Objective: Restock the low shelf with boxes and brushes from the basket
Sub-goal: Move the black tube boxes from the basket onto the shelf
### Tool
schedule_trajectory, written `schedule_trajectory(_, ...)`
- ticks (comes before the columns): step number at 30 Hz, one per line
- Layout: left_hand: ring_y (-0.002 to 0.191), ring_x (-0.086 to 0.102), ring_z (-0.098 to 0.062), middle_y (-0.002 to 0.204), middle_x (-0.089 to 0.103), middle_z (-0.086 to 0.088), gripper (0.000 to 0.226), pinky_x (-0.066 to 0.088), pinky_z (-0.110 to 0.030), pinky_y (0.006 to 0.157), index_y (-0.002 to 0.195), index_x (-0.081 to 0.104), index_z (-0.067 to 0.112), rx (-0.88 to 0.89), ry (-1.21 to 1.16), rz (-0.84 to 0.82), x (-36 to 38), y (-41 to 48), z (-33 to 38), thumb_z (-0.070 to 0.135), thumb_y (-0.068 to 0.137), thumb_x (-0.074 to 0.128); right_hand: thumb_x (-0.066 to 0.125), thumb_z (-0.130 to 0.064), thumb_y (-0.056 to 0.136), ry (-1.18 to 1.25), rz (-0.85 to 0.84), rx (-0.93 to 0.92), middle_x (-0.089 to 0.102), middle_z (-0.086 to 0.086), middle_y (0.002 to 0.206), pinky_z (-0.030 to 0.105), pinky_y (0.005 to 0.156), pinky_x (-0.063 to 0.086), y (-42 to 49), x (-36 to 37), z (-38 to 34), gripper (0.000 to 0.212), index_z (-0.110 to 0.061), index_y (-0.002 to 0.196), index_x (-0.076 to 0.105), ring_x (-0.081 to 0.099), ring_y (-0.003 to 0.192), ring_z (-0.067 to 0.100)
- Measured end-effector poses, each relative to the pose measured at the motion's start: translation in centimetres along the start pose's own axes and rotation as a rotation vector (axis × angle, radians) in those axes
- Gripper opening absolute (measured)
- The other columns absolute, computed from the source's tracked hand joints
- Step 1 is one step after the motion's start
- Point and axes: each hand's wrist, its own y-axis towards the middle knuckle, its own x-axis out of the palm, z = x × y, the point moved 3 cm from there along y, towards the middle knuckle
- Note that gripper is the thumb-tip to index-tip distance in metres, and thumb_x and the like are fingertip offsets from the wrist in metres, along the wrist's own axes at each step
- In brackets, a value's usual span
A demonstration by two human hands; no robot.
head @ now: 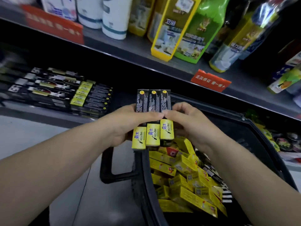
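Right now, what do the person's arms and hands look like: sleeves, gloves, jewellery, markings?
The left arm and right arm are bare, with no sleeve in view. The left hand and right hand are ungloved; no watch, ring, bracelet or marking shows on either.

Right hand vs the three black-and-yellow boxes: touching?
Touching. The head view shows the right hand gripping the black-and-yellow boxes, thumb across their front, fingers round their right edge; the left hand grips the other side.
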Motion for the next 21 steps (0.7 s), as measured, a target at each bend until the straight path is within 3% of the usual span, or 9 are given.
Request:
schedule_trajectory(3, 0.084, 0.071, -0.025, 0.093, 0.074, -0.008, 0.058, 0.057, -0.038, 0.069, 0.106, 0.065, 0.019, -0.014, 0.003, 0.013, -3.4, -1.1, 0.6, 0.034, 0.051, 0.078, 0.073, -0.038, 0.064, -0.006, -0.122, 0.049, 0.069, 0.006, 0.095, 0.028, 0.059, 0.056, 2.5, 2.7, -1.9, 0.073, -0.018, 0.127, 0.043, 0.070, 0.075, 0.021)
schedule_trajectory(6, 0.078, 0.072, -0.022, 0.090, 0.075, -0.007, 0.053, 0.059, -0.036, 0.066, 0.101, 0.067, 0.019, -0.027, -0.027, 0.014, -6.8, -2.4, 0.8, 0.030, 0.051, 0.077, 0.061, -0.034, 0.086, -0.064, -0.274, 0.074, 0.069, 0.005, 0.104, 0.034, 0.066, 0.058, 4.9, 5.8, -3.6, 0.046, -0.031, 0.128, 0.044, 0.069, 0.081, 0.026)
schedule_trajectory(8, 0.071, 0.072, -0.021, 0.087, 0.075, -0.007, 0.047, 0.058, -0.033, 0.057, 0.100, 0.067, 0.017, -0.043, -0.073, 0.015, -9.0, -3.2, 0.7, 0.030, 0.055, 0.077, 0.057, -0.029, 0.091, -0.102, -0.344, 0.085, 0.072, 0.000, 0.090, 0.029, 0.062, 0.057, 6.8, 8.0, -4.2, 0.025, -0.025, 0.116, 0.054, 0.069, 0.072, 0.021)
schedule_trajectory(10, 0.061, 0.070, -0.022, 0.078, 0.074, -0.008, 0.042, 0.054, -0.032, 0.047, 0.099, 0.065, 0.012, -0.071, -0.139, 0.093, -11.4, -3.4, 0.1, 0.030, 0.063, 0.076, 0.057, -0.026, 0.091, -0.095, -0.309, 0.130, 0.070, -0.004, 0.070, 0.024, 0.054, 0.055, 8.9, 10.0, -4.3, 0.005, -0.023, 0.094, 0.059, 0.067, 0.058, 0.013)
schedule_trajectory(13, 0.055, 0.067, -0.024, 0.068, 0.071, -0.008, 0.036, 0.056, -0.042, 0.049, 0.103, 0.061, 0.009, -0.045, -0.253, 0.330, -15.6, -2.8, -1.2, 0.027, 0.074, 0.074, 0.061, -0.024, 0.088, -0.015, -0.170, 0.177, 0.066, -0.004, 0.064, 0.020, 0.051, 0.054, 12.5, 11.9, -4.0, 0.012, -0.022, 0.076, 0.061, 0.064, 0.050, 0.007)
schedule_trajectory(17, 0.073, 0.066, -0.028, 0.087, 0.069, -0.009, 0.029, 0.057, -0.052, 0.068, 0.102, 0.060, 0.013, 0.022, -0.366, 0.586, -20.2, -1.8, -2.7, 0.017, 0.077, 0.074, 0.073, -0.035, 0.078, -0.004, 0.010, 0.170, 0.070, -0.003, 0.063, 0.017, 0.047, 0.050, 17.0, 12.4, -3.0, 0.023, -0.015, 0.081, 0.063, 0.068, 0.055, 0.010)
schedule_trajectory(21, 0.065, 0.066, -0.026, 0.087, 0.067, -0.010, 0.028, 0.054, -0.039, 0.048, 0.095, 0.057, 0.017, -0.007, -0.413, 0.613, -22.5, -0.7, -4.3, 0.016, 0.074, 0.076, 0.075, -0.038, 0.075, -0.007, 0.022, 0.165, 0.070, 0.000, 0.081, 0.018, 0.051, 0.053, 20.6, 12.8, -1.6, 0.039, -0.009, 0.096, 0.060, 0.070, 0.064, 0.006)
